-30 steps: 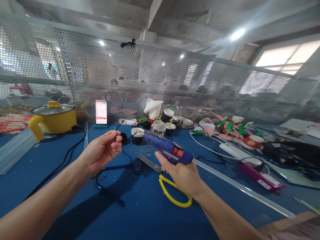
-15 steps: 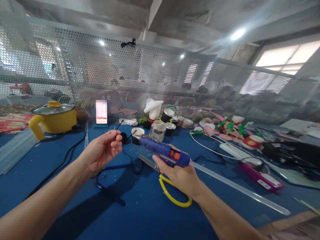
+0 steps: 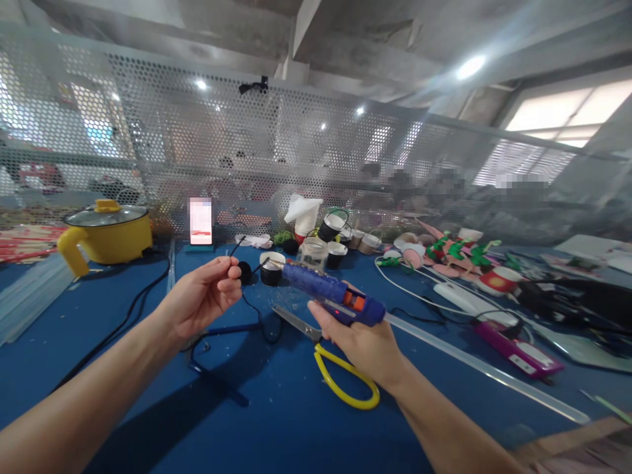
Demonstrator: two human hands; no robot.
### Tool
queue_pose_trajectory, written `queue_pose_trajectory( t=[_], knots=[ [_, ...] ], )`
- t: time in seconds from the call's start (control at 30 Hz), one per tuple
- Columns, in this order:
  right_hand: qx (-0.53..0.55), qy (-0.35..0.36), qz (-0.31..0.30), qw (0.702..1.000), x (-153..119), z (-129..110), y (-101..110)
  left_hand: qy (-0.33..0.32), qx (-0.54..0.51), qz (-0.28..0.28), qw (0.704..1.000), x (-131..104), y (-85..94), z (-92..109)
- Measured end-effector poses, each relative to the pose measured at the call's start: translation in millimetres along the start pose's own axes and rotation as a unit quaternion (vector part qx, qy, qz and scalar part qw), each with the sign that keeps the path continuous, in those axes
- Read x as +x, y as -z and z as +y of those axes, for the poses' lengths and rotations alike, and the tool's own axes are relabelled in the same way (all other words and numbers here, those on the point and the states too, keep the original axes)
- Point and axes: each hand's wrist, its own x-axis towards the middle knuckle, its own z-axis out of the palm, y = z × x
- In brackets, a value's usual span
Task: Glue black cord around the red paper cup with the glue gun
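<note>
My left hand (image 3: 205, 297) is closed, with thumb and forefinger pinched together on a thin black cord (image 3: 237, 245). One end of the cord sticks up past the fingertips; how the rest runs is hard to make out. In my right hand (image 3: 363, 339) is a blue hot glue gun (image 3: 316, 284), its nozzle pointing left towards the left hand but apart from it. A long clear glue stick (image 3: 484, 365) juts from the gun's back. Under the right hand lie scissors with yellow handles (image 3: 345, 388). Just behind the left fingertips sits a small black ball (image 3: 243, 272).
A black-and-white cup (image 3: 271, 270) and a glass jar (image 3: 312, 254) stand behind the nozzle. A yellow pot (image 3: 116, 237) is at left, near a lit phone (image 3: 200, 222) on a stand. A blue stand (image 3: 224, 388), cables and a purple power strip (image 3: 518, 352) lie on the blue table.
My right hand has moved the glue gun slightly to the right, so the nozzle is farther from the left hand. The left hand has stayed nearly still.
</note>
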Motion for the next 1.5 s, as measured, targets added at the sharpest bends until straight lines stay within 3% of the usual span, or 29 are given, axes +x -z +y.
queue_pose_trajectory(
  t=[0.33,0.57,0.8,1.17,1.5],
  knots=[
    [0.003,-0.029,-0.019,0.999,1,-5,3,0.002,-0.001,0.001,1.000,0,0.0,-1],
    [-0.011,-0.011,-0.016,1.000,-2,-1,0,0.005,-0.001,-0.001,1.000,0,0.7,0],
    [-0.030,0.024,0.036,0.999,-10,7,-8,-0.001,-0.003,-0.007,1.000,1,1.7,0],
    [-0.022,0.000,0.004,1.000,0,-2,0,-0.035,0.031,0.006,0.999,-2,-1.8,-1],
    [-0.043,0.042,0.041,0.997,-8,9,-10,-0.056,0.039,-0.002,0.998,-2,-1.2,-3]
  ],
)
